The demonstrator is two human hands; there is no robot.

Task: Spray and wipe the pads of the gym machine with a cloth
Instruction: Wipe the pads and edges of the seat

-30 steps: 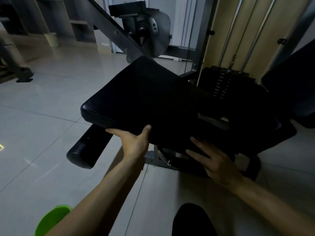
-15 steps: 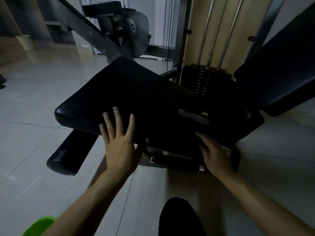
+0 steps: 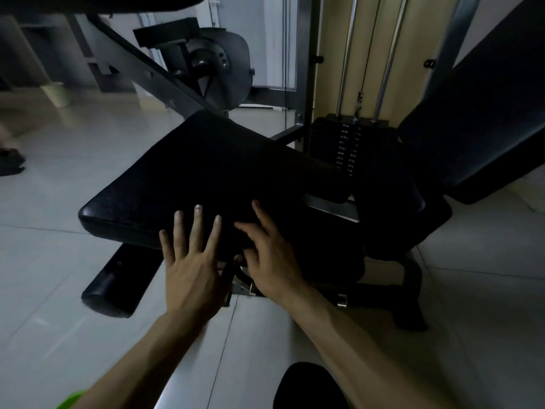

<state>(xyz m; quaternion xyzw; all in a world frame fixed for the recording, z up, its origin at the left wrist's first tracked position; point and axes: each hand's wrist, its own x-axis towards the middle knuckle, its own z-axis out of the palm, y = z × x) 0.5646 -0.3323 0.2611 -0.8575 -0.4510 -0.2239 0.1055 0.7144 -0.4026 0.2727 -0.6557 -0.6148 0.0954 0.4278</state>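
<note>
Since the earlier frames the right hand [image 3: 271, 261] has shifted leftward from the lower frame to the front edge of the seat pad [image 3: 206, 172], just beside the left hand [image 3: 194, 270], which stays on that edge.

Floor [image 3: 59, 202]: pale glossy tiles with thin grout lines, in dim light. A pale bin [image 3: 56, 94] stands at far left.

Machine: grey steel frame, a rounded cam plate [image 3: 227, 69] with holes, and two chrome guide rods [image 3: 346, 54] above a black weight stack [image 3: 348, 143], in front of a beige panel.

Seat pad: black, grained surface, rounded corners, at centre of view. A black back pad [image 3: 486, 113] slants at right. A smooth black cylindrical roller pad [image 3: 118, 281] lies below the seat pad's front edge.

Left hand: palm down, fingers straight and spread, released. Right hand: fingers loosely bent, tips touching the pad, grasping nothing.

A green object [image 3: 72, 401] is cut off at bottom left.
</note>
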